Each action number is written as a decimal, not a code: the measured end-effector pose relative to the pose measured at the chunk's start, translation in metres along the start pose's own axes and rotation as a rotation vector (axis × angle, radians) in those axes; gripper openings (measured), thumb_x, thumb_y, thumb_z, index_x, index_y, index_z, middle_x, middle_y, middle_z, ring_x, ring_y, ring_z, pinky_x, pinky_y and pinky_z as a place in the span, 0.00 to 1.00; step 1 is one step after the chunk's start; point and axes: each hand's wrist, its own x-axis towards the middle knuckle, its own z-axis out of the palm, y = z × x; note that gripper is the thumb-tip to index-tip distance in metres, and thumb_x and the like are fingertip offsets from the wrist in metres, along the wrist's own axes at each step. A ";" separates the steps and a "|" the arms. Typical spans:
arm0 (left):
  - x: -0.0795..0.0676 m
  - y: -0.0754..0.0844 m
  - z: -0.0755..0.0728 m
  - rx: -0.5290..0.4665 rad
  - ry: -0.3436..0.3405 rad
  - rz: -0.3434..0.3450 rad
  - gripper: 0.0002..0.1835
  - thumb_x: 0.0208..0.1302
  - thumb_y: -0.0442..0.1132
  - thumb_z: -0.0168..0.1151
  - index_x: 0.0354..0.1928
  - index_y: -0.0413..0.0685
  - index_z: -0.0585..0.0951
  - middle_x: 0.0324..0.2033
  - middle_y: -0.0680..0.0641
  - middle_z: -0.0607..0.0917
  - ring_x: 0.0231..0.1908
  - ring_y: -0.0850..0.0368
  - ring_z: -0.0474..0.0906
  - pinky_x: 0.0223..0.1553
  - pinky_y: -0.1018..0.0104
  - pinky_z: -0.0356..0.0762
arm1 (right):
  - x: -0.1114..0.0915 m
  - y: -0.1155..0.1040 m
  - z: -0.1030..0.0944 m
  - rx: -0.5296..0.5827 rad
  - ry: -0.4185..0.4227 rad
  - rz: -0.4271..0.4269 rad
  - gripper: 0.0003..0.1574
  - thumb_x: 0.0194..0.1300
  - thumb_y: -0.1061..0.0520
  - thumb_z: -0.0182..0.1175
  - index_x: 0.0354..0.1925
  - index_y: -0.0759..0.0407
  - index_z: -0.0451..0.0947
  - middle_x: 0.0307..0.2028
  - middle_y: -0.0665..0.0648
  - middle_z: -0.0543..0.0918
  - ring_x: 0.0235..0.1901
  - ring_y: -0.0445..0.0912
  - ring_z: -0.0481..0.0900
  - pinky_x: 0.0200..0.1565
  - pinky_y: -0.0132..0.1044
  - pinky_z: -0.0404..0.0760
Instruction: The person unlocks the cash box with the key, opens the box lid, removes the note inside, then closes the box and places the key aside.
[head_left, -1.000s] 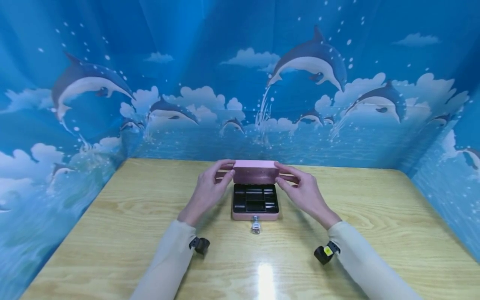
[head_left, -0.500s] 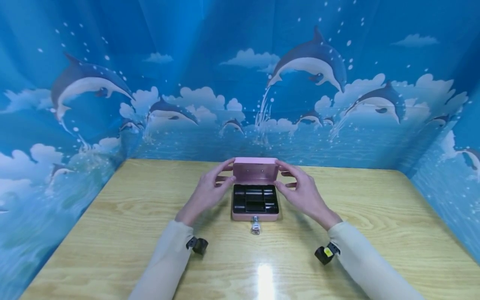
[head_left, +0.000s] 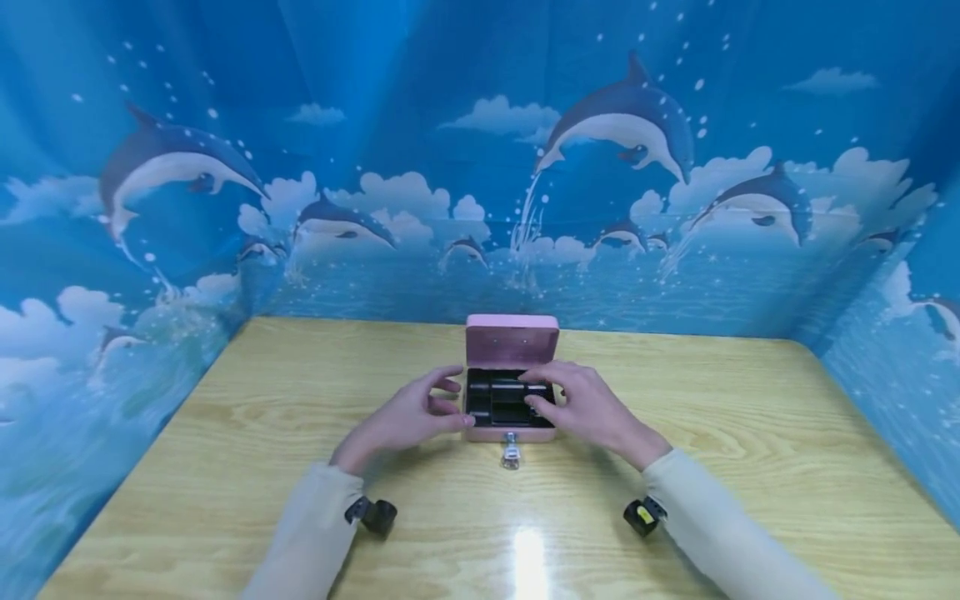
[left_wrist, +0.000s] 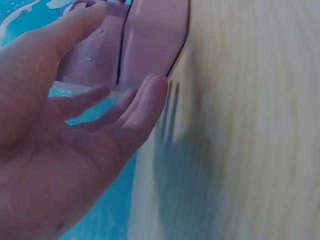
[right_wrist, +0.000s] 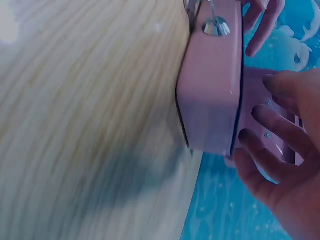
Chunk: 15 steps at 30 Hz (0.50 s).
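Note:
A pink metal cash box (head_left: 491, 434) stands on the table with its lid (head_left: 512, 343) raised upright at the back. Inside lies a black compartment tray (head_left: 510, 412). Keys (head_left: 511, 454) hang from the round silver lock (right_wrist: 216, 27) on the front wall. At the box's left side is my left hand (head_left: 408, 410), fingers spread and loosely bent, thumb tip right by the front left corner. My right hand (head_left: 588, 404) reaches over the tray's right part, its bent fingers apart and hiding some compartments.
Wood-grain table (head_left: 720, 417) surrounds the box on all sides. A blue dolphin-print curtain (head_left: 420, 125) rises behind the table and along both sides. A black wrist camera (head_left: 378, 517) is strapped over the left sleeve, another over the right.
Both hands have let go of the lid, which had tilted further back and now stands alone. They moved down, the left to the box's side, the right over the tray.

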 end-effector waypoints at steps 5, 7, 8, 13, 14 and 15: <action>0.004 -0.004 0.007 -0.044 -0.046 -0.009 0.53 0.54 0.47 0.80 0.79 0.56 0.60 0.65 0.41 0.76 0.55 0.50 0.83 0.59 0.51 0.84 | 0.006 -0.005 0.010 -0.070 -0.068 0.030 0.18 0.68 0.55 0.68 0.55 0.52 0.85 0.52 0.55 0.89 0.53 0.52 0.86 0.58 0.53 0.84; 0.004 -0.004 0.008 -0.054 -0.042 -0.006 0.53 0.53 0.45 0.81 0.78 0.57 0.61 0.65 0.40 0.76 0.54 0.50 0.83 0.58 0.52 0.84 | 0.010 -0.006 0.014 -0.109 -0.077 0.024 0.16 0.67 0.55 0.68 0.53 0.51 0.87 0.50 0.54 0.90 0.51 0.52 0.87 0.56 0.51 0.85; 0.004 -0.004 0.009 -0.058 -0.036 -0.007 0.53 0.52 0.44 0.81 0.78 0.57 0.61 0.65 0.40 0.76 0.53 0.51 0.83 0.58 0.52 0.84 | 0.011 -0.006 0.015 -0.126 -0.075 0.018 0.15 0.67 0.56 0.68 0.51 0.51 0.87 0.49 0.54 0.90 0.50 0.51 0.87 0.55 0.51 0.85; 0.004 -0.004 0.009 -0.064 -0.023 -0.009 0.53 0.52 0.41 0.81 0.78 0.56 0.61 0.65 0.40 0.76 0.52 0.52 0.83 0.58 0.53 0.84 | 0.015 -0.006 0.018 -0.189 -0.046 -0.045 0.09 0.64 0.58 0.70 0.43 0.51 0.90 0.41 0.51 0.92 0.40 0.49 0.89 0.46 0.46 0.87; 0.005 -0.004 0.009 -0.063 -0.021 -0.008 0.53 0.52 0.41 0.81 0.78 0.56 0.61 0.65 0.39 0.76 0.52 0.52 0.83 0.57 0.53 0.84 | 0.015 -0.006 0.018 -0.198 -0.039 -0.066 0.08 0.63 0.58 0.70 0.42 0.51 0.90 0.40 0.51 0.92 0.39 0.49 0.89 0.45 0.45 0.87; 0.005 -0.004 0.009 -0.063 -0.018 -0.005 0.53 0.52 0.41 0.81 0.78 0.55 0.61 0.65 0.39 0.76 0.52 0.52 0.83 0.57 0.53 0.84 | 0.016 -0.006 0.018 -0.204 -0.034 -0.078 0.08 0.63 0.58 0.70 0.41 0.51 0.91 0.40 0.51 0.92 0.38 0.48 0.89 0.44 0.44 0.88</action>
